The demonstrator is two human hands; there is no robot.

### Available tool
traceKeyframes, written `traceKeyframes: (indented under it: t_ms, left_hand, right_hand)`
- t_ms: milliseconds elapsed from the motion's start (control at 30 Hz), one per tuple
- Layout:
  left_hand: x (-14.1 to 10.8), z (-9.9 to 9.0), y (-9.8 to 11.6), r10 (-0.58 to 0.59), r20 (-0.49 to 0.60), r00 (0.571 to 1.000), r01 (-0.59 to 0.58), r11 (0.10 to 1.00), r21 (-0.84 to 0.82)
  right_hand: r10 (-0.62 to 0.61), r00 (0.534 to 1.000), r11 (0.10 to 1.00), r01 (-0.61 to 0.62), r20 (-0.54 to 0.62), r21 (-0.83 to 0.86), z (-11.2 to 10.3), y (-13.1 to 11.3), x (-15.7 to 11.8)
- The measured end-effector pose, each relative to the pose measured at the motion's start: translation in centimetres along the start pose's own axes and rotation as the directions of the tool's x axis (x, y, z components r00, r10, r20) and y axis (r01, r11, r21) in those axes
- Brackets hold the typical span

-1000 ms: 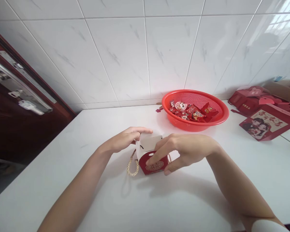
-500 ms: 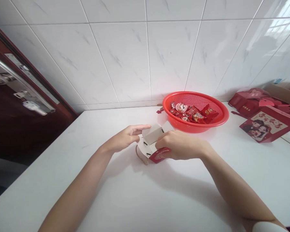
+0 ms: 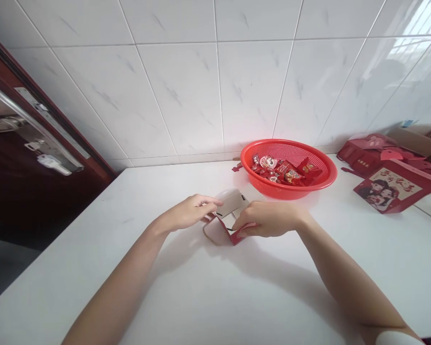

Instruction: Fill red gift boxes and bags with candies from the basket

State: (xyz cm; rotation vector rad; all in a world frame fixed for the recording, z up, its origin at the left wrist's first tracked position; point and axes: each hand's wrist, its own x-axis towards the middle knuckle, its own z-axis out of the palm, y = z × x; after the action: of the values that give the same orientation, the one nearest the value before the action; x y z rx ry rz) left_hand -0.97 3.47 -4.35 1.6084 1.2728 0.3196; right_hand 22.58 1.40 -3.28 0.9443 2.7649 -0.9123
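Note:
A small red gift box (image 3: 240, 235) with a white inside stands on the white table, its top open and a back flap raised. A thin twisted cord handle (image 3: 211, 238) loops from its left side. My right hand (image 3: 271, 219) pinches the front right wall, with fingers inside the box and the thumb outside. At the left rear edge is my left hand (image 3: 196, 211), index finger stretched along the flap and the thumb and other fingers closed about the box's edge. The right hand hides part of the box's inside.
Behind the box, a red plastic basket (image 3: 289, 192) holds wrapped sweets (image 3: 290, 176). To the right stands a larger red printed box (image 3: 398, 189), with more red boxes (image 3: 366, 155) beside a cardboard carton (image 3: 404, 139). A tiled wall (image 3: 187, 96) backs the table; a door with keys (image 3: 52, 163) is left.
My left hand has shifted slightly right and down onto the box's left edge. The left side panel has turned up and the box has moved slightly; my right hand keeps its grip.

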Motion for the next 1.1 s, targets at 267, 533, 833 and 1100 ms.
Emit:
traceKeyframes:
  t_ms: [267, 533, 833, 1100]
  left_hand:
    - [-0.3, 0.4, 0.5, -0.027, 0.031, 0.999, 0.026, 1.000, 0.015]
    - [1.2, 0.2, -0.6, 0.088, 0.049, 0.995, -0.089, 0.996, 0.022]
    - [-0.3, 0.8, -0.2, 0.224, -0.036, 0.974, -0.207, 0.944, 0.256]
    - [-1.0, 0.5, 0.4, 0.205, -0.040, 0.978, -0.177, 0.912, 0.370]
  right_hand:
    - [0.024, 0.998, 0.998, -0.021, 0.052, -0.055, 0.8, -1.1, 1.0]
    - [0.022, 0.994, 0.996, -0.013, -0.107, 0.083, -0.5, 0.2, -0.5]
    - [0.082, 0.715, 0.994, -0.008, -0.694, 0.110, -3.9, 2.5, -7.0]
    - [0.573, 0.429, 0.763, -0.591, -0.698, 0.263, -4.0, 12.5, -8.1]
